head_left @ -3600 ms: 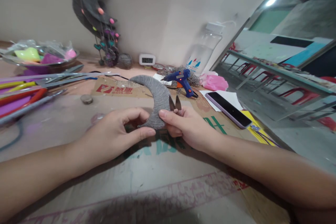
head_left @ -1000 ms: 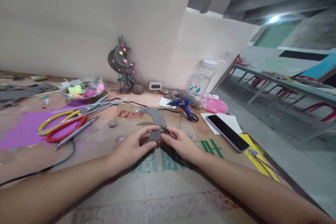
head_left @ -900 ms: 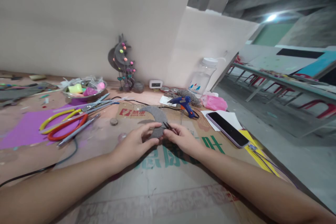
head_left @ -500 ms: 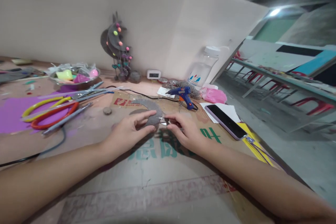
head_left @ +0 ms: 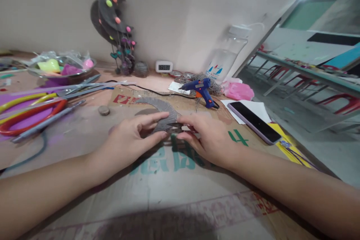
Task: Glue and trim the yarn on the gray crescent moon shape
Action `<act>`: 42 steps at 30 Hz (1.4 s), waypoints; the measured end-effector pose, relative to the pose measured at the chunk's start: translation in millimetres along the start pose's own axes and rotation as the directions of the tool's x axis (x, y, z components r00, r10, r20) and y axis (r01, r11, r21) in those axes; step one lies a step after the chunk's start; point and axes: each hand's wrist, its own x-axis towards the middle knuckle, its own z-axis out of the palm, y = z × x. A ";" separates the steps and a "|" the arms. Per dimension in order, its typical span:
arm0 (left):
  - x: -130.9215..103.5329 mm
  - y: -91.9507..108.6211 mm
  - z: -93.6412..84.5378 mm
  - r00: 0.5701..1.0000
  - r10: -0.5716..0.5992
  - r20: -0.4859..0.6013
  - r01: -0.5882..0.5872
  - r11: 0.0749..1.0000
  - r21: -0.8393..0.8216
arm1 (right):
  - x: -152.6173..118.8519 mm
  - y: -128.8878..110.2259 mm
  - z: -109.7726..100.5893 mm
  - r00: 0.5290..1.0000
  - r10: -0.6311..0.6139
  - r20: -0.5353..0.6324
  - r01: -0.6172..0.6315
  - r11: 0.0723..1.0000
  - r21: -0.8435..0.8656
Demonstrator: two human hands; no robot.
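A grey crescent (head_left: pixel 164 109), wrapped in yarn, is pinched between the thumb and fingers of my left hand (head_left: pixel 135 135) over the cardboard. Its curved tip points up and to the left. Close to its right edge, my right hand (head_left: pixel 206 135) has thumb and fingers closed around a small dark piece with a pale part; blur and the fingers hide what it is. The fingertips of both hands nearly meet.
Behind the hands lies a blue glue gun (head_left: pixel 201 89) beside grey yarn. A phone (head_left: pixel 254 122) lies on the right, scissors (head_left: pixel 33 114) on the left. A bowl (head_left: pixel 64 77), clock (head_left: pixel 164 66), bottle (head_left: pixel 226 54) and decorated hanging moon (head_left: pixel 112 11) stand farther back.
The camera view has shifted closer and lower, so the background things appear spread outward. Both hands stay at the crescent, with more of its grey curve showing.
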 end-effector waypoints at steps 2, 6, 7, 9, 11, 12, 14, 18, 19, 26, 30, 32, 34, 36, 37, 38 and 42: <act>-0.2 -0.1 -0.3 1.000 0.004 -0.002 -0.004 1.000 0.010 | -0.3 -1.9 -2.0 1.000 0.002 0.006 -0.002 1.000 -0.001; -0.6 0.9 -1.0 1.000 -0.009 0.006 0.009 1.000 0.018 | -0.7 -3.3 -4.4 1.000 -0.001 0.029 0.001 1.000 0.023; -0.7 1.3 -1.0 1.000 -0.015 0.007 0.015 1.000 0.011 | -0.8 -2.9 -4.6 1.000 -0.004 0.030 0.003 1.000 0.029; -0.8 1.6 -0.8 1.000 -0.017 0.006 0.017 1.000 0.000 | -1.0 -1.5 -4.1 1.000 -0.008 0.022 0.007 0.999 0.038; -0.5 1.3 -0.4 1.000 -0.004 0.003 0.004 1.000 0.010 | -1.0 0.1 -2.8 1.000 -0.014 0.003 0.014 0.999 0.042; -0.1 0.9 -0.1 1.000 0.006 0.000 -0.006 1.000 0.024 | -1.0 0.8 -2.0 1.000 -0.020 -0.010 0.021 0.999 0.040; 0.7 0.2 0.4 1.000 0.021 -0.012 -0.020 0.998 0.066 | -0.9 1.5 -0.6 0.999 -0.039 -0.035 0.040 0.999 0.026; 0.6 0.2 0.6 1.000 0.023 -0.021 -0.020 0.988 0.156 | -0.1 1.2 -0.2 0.998 -0.061 -0.026 0.061 0.998 -0.014; 0.0 0.5 0.3 0.999 0.023 -0.023 -0.019 0.986 0.164 | 0.2 1.1 -0.4 0.998 -0.060 -0.017 0.059 0.998 -0.022; -2.8 1.0 -1.5 1.000 0.013 -0.019 -0.010 0.989 0.144 | 1.7 0.7 -2.0 0.997 -0.076 0.009 0.077 0.996 -0.044; -2.0 0.8 -0.6 1.000 0.002 -0.011 -0.001 0.997 0.083 | 1.2 0.7 -1.9 0.997 -0.072 0.026 0.074 0.995 -0.061; -1.8 0.9 -0.1 1.000 -0.007 -0.005 0.007 1.000 0.027 | 1.0 0.5 -1.9 0.997 -0.068 0.028 0.070 0.995 -0.067; -1.7 1.0 0.1 1.000 -0.017 0.001 0.017 1.000 -0.016 | 1.0 0.2 -2.0 0.997 -0.067 0.028 0.069 0.995 -0.074; -1.4 1.3 0.3 1.000 -0.028 0.010 0.028 0.999 -0.038 | 1.2 0.0 -2.1 0.997 -0.076 0.029 0.078 0.993 -0.085; -1.1 1.4 0.4 0.999 -0.034 0.016 0.034 0.999 -0.042 | 1.4 -0.1 -2.2 0.996 -0.082 0.027 0.084 0.992 -0.090; -0.8 1.6 0.4 0.999 -0.038 0.019 0.039 0.998 -0.044 | 1.5 -0.1 -2.2 0.996 -0.089 0.024 0.091 0.992 -0.093; -0.7 2.2 0.5 0.998 -0.047 0.034 0.049 0.997 -0.065 | 1.5 0.7 -1.6 0.995 -0.100 0.012 0.100 0.993 -0.058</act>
